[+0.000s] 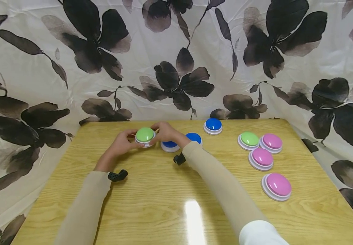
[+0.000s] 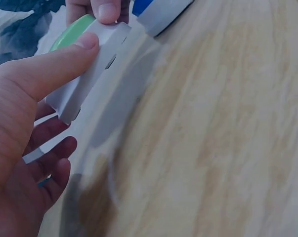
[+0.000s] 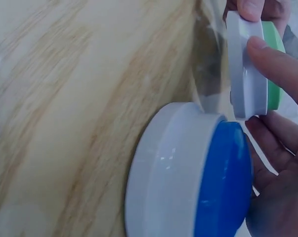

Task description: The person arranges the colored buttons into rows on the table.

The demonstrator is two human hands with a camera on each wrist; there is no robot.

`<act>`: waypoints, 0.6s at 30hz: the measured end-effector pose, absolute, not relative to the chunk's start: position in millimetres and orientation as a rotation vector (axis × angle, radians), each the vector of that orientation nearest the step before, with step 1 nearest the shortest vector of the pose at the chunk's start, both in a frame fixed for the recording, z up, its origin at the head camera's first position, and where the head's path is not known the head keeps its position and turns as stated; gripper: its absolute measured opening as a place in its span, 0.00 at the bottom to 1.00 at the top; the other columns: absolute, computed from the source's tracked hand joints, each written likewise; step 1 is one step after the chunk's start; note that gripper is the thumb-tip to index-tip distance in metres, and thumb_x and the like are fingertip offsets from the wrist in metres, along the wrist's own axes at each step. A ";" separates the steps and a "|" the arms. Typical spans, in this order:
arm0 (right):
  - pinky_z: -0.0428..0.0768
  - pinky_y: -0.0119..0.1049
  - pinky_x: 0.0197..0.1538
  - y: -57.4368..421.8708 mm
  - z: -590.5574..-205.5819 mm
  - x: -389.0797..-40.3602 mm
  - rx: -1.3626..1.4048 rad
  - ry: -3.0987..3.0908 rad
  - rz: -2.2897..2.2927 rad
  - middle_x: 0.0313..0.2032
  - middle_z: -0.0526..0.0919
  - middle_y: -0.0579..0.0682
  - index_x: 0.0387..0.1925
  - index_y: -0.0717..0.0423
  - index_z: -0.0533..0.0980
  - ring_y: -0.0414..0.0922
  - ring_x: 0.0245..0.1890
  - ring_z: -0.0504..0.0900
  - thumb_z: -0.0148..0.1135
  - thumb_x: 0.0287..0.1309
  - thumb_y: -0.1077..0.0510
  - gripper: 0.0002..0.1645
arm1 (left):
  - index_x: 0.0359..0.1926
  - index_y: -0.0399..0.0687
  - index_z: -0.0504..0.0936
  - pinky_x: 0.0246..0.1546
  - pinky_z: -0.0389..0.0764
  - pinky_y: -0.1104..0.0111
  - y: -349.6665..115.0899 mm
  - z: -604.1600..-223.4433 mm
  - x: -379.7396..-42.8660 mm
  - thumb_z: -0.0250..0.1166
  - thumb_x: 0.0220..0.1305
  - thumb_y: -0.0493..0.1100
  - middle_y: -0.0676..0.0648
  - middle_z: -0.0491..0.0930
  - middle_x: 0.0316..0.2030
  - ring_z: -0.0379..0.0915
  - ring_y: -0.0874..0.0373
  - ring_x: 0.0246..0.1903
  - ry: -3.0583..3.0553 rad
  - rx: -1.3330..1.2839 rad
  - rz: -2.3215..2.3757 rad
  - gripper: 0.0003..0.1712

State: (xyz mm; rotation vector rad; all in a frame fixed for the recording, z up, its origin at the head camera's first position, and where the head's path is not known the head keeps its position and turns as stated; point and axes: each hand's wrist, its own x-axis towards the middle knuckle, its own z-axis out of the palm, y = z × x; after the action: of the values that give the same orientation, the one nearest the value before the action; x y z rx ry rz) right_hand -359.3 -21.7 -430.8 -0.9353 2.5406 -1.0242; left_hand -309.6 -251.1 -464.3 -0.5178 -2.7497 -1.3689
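Observation:
Both hands pinch one push button with a green dome and white base (image 1: 144, 135) near the far left of the table. My left hand (image 1: 125, 140) holds its left side, the thumb (image 2: 87, 42) lying against the white rim. From the other side my right hand (image 1: 165, 131) grips it, with its thumb (image 3: 260, 44) on the rim too. Both wrist views show the button raised a little off the tabletop. Just right of it sits a blue button (image 1: 169, 145), partly hidden by the right hand. Another blue button (image 1: 193, 137) stands behind the right wrist.
A third blue button (image 1: 213, 124) stands at the table's back edge. On the right are a green button (image 1: 249, 139) and three pink buttons (image 1: 271, 141), the nearest pink one (image 1: 278, 185) standing apart. Flowered cloth (image 1: 176, 41) hangs behind the wooden table (image 1: 151, 204).

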 end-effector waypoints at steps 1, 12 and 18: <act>0.76 0.29 0.49 -20.7 -432.0 -359.2 -0.920 2.537 -1.025 0.53 0.80 0.51 0.58 0.59 0.76 0.44 0.49 0.78 0.79 0.43 0.52 0.39 | 0.61 0.31 0.72 0.53 0.73 0.48 -250.5 -465.7 -309.8 0.78 0.50 0.43 0.34 0.75 0.55 0.72 0.39 0.52 -2.767 -0.508 -1.359 0.40; 0.76 0.33 0.50 -10.6 -435.9 -355.9 -0.850 2.566 -0.942 0.53 0.80 0.49 0.59 0.56 0.76 0.43 0.49 0.79 0.79 0.43 0.49 0.40 | 0.61 0.36 0.74 0.57 0.71 0.51 -241.8 -475.9 -312.8 0.79 0.47 0.51 0.38 0.76 0.56 0.72 0.44 0.54 -2.779 -0.530 -1.360 0.43; 0.77 0.33 0.50 -5.7 -438.5 -356.0 -0.838 2.544 -0.958 0.53 0.80 0.49 0.59 0.56 0.76 0.43 0.48 0.79 0.79 0.43 0.49 0.40 | 0.61 0.35 0.74 0.60 0.68 0.51 -236.9 -478.5 -313.0 0.79 0.46 0.53 0.38 0.75 0.57 0.70 0.44 0.57 -2.788 -0.534 -1.345 0.45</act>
State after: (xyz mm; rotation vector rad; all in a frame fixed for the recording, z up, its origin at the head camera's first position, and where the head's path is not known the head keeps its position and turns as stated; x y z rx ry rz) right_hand -356.0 -5.7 -438.5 -0.8378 2.5442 -0.9576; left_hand -313.0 -236.9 -478.5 -0.5340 -2.7879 -1.3447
